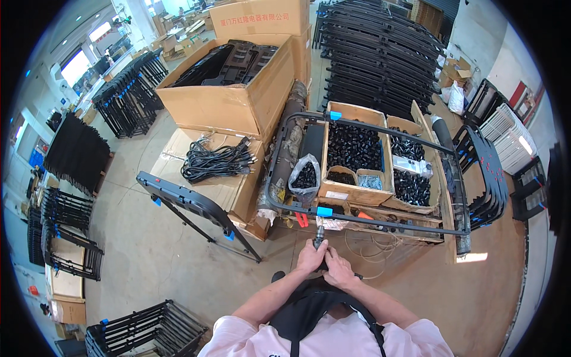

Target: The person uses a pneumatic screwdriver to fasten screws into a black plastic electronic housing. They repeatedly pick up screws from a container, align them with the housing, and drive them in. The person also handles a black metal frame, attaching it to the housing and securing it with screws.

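My left hand (pixel 310 258) and my right hand (pixel 339 271) are pressed together just in front of my chest, both wrapped around a small dark power screwdriver (pixel 319 238) that points up toward a black metal frame (pixel 380 221). The frame's near bar carries a blue clip (pixel 324 211) right above the tool tip. A thin pale cable (pixel 375 247) loops away to the right of my hands. The frame lies across open cardboard boxes of small black plastic parts (pixel 355 146).
A second black frame (pixel 190 205) leans on a flat carton at left, with a coil of black cables (pixel 217 160) on top. A big carton of black panels (pixel 232 89) stands behind. Stacks of black frames (pixel 380 53) fill the back, right (pixel 485 178) and lower left (pixel 148 330).
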A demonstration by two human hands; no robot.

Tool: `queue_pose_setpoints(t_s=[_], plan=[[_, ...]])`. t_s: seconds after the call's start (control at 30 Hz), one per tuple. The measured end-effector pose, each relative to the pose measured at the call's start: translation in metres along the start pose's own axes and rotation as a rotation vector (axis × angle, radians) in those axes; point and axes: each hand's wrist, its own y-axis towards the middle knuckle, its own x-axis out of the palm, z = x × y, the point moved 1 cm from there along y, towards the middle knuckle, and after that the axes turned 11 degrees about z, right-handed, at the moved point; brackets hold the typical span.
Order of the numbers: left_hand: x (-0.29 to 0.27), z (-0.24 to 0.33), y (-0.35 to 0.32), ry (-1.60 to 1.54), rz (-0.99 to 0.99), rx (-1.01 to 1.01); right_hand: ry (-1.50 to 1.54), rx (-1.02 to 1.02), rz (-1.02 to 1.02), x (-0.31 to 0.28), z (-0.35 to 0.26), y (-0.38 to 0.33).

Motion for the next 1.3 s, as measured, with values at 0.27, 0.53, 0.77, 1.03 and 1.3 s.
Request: queue_pose_setpoints(t_s=[0.27,0.53,0.77,1.03,1.3], plan=[[0.0,-0.009,-0.006,-0.026,0.018,0.015,-0.004,0.004,0.002,0.001,-0.009,-0.005],[0.007,-0.047,-0.015,0.006,-0.062,-0.027,-0.048,0.076,-0.164,0.026,0.001,-0.025],[0.044,-0.07,-0.009,0.095,-0.448,0.033,0.094,0.259,-0.135,-0.01,0.021,-0.062],[0.064,0.076,-0.009,0.227,-0.711,0.602,0.183,0.89,0.32,-0.083,0.132,-0.107],[0.137,0.219,0.03,0.084,-0.574,0.792,0.117,1.058,0.508,-0.139,0.346,-0.076]])
